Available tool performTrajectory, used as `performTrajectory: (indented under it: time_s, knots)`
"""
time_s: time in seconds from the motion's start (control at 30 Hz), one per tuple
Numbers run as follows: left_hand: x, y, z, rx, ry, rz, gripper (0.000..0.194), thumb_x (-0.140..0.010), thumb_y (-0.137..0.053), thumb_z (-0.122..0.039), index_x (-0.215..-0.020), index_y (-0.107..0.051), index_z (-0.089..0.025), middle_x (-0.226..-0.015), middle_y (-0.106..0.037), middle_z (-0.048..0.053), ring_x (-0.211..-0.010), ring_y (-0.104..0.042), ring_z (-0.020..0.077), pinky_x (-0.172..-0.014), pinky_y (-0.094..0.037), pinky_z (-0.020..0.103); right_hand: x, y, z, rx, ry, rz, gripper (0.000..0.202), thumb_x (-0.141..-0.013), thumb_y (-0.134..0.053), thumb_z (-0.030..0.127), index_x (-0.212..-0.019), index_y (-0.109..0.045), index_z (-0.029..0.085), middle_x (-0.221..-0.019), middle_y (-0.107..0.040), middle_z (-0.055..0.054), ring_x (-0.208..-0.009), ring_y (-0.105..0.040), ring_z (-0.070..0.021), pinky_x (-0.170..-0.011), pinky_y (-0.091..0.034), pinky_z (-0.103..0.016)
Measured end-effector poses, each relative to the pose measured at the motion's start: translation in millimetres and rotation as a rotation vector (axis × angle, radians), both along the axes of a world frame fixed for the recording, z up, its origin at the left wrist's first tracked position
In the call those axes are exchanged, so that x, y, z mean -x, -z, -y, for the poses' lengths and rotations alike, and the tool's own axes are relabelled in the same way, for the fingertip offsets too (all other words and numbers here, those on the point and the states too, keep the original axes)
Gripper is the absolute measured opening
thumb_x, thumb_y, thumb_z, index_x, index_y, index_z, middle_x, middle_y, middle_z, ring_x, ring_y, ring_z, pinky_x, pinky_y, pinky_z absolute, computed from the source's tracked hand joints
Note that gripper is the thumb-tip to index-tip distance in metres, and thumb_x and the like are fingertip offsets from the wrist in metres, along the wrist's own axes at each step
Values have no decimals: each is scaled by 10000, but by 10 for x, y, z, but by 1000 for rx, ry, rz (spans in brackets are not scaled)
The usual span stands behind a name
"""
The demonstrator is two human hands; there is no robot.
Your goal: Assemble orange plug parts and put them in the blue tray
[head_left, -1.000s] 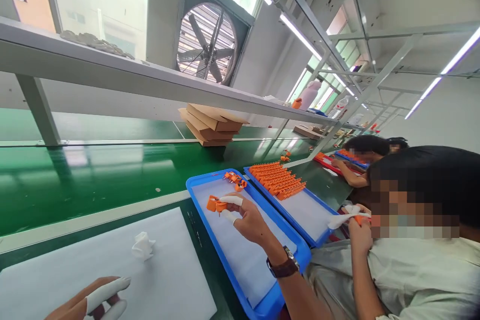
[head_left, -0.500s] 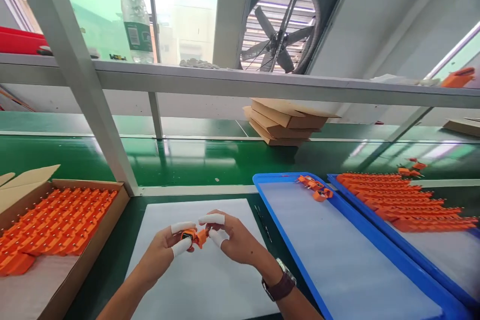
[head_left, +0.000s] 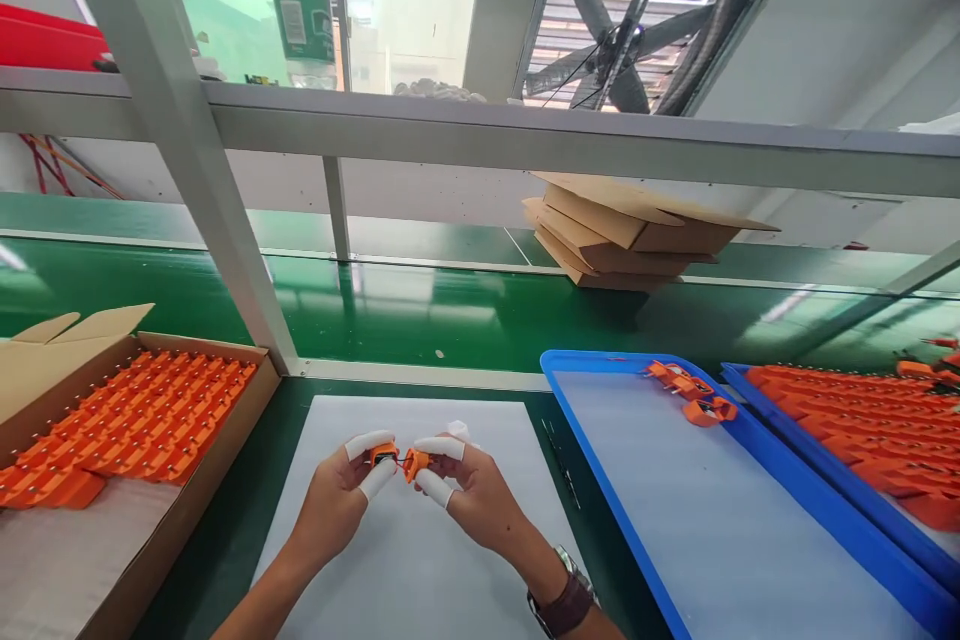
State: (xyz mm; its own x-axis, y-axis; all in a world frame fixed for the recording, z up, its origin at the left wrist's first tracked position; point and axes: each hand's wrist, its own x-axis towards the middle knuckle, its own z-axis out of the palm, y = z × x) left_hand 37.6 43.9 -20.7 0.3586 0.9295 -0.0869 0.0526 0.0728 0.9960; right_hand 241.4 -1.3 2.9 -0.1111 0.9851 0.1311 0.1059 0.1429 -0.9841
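Observation:
Over the white sheet (head_left: pixel 405 560), my left hand (head_left: pixel 337 500) pinches an orange plastic part with a dark inside (head_left: pixel 383 453) between thumb and fingers. My right hand (head_left: pixel 472 490) grips a second small orange plastic part (head_left: pixel 415 464) just to its right. A thin dark and red link, perhaps wires, spans the narrow gap between the two parts. White finger covers sit on the thumbs and fingertips of both hands. What the parts look like behind my fingers is hidden.
A cardboard box (head_left: pixel 225 430) of orange parts in rows stands at left. At right lie a blue tray (head_left: pixel 600 510) with a few orange parts (head_left: pixel 690 390) and another blue tray holding orange rows (head_left: pixel 862 420). A thin dark tool (head_left: pixel 562 465) lies beside the sheet. Flattened cartons (head_left: pixel 637 230) are stacked behind.
My right hand has closed on the right-hand orange part, and the two parts now show a gap with a thin link between them. The camera view has shifted.

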Motion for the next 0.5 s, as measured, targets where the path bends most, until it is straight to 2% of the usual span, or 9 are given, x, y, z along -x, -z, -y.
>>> performTrajectory:
  time_s: [0.13, 0.33, 0.4, 0.5]
  knots:
    - [-51, 36, 29, -52, -37, -73, 346, -855, -717, -398, -1163, -715, -241, -1175, -743, 63, -1110, -700, 249, -1011, -573, 385, -12, 38, 47, -48, 10, -1, 247, -862, -677, 182, -1099, -714, 239, -983, -669, -32, -854, -673, -175, -807, -608, -347]
    - [-72, 134, 11, -139, -80, -72, 324, -858, -723, -364, -1155, -712, -238, -1185, -735, 72, -1091, -709, 244, -991, -591, 391, 15, 47, 84, -192, 68, 158, 250, -882, -632, 129, -1087, -685, 261, -999, -684, -46, -857, -628, -192, -778, -586, -356]
    - [-58, 125, 0, -154, -66, -100, 340, -866, -721, -366, -1184, -704, -245, -1215, -719, 74, -1095, -705, 243, -979, -597, 385, -2, 82, 74, -269, 95, 210, 266, -894, -605, 106, -1100, -671, 261, -1011, -682, -52, -868, -627, -198, -801, -581, -378]
    - [-45, 83, -6, -153, -49, -172, 376, -877, -719, -373, -1234, -681, -260, -1244, -694, 75, -1092, -698, 241, -939, -615, 375, -36, 158, 59, -419, 114, 262, 329, -910, -561, 65, -1163, -645, 257, -1104, -666, -77, -1002, -630, -222, -888, -568, -416]
